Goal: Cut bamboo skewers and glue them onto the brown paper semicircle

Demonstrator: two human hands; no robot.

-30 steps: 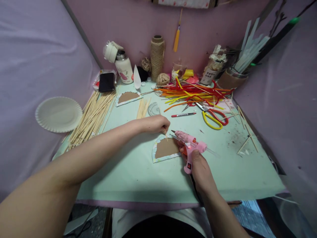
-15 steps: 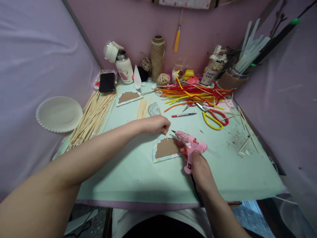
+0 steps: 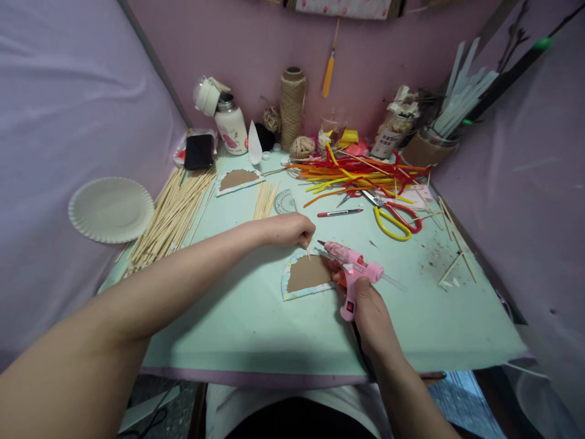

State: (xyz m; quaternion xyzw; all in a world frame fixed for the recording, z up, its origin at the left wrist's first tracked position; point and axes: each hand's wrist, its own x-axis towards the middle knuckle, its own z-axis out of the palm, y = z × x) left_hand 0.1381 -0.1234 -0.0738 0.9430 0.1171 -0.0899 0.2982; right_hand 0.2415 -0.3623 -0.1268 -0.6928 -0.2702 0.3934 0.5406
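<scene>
At the near middle of the bench (image 3: 228,341): one half-round card (image 3: 311,272), brown inside, blue patterned rim, curved side far, straight side near; right end partly hidden by fingers.

Left hand (image 3: 292,230): closed, fingertips pinching one thin stick (image 3: 309,254), its lower end over the card's curved rim; contact uncertain.

Right hand (image 3: 368,299): wrapped around one pink glue gun (image 3: 356,271), nozzle pointing left, near the stick and the pinching fingers. Trigger pressure: cannot tell.

Step in hand, as judged: stick and nozzle brought together at the rim. Any further move calls for a steady stick and a nozzle clear of the fingertips.

Far side, left to right: one phone (image 3: 199,152); one white bottle (image 3: 232,131), lid open; one upright twine spool (image 3: 292,110); one heap of red, orange and yellow fuzzy strips (image 3: 356,174).

Beyond the left hand: one second half-round card (image 3: 238,179); one bunch of short sticks (image 3: 264,201); one protractor (image 3: 284,202); one marker (image 3: 340,213).

Right: scissors (image 3: 392,222), red and yellow handles.

Left: one pile of long sticks (image 3: 173,213); one paper plate (image 3: 112,210).
</scene>
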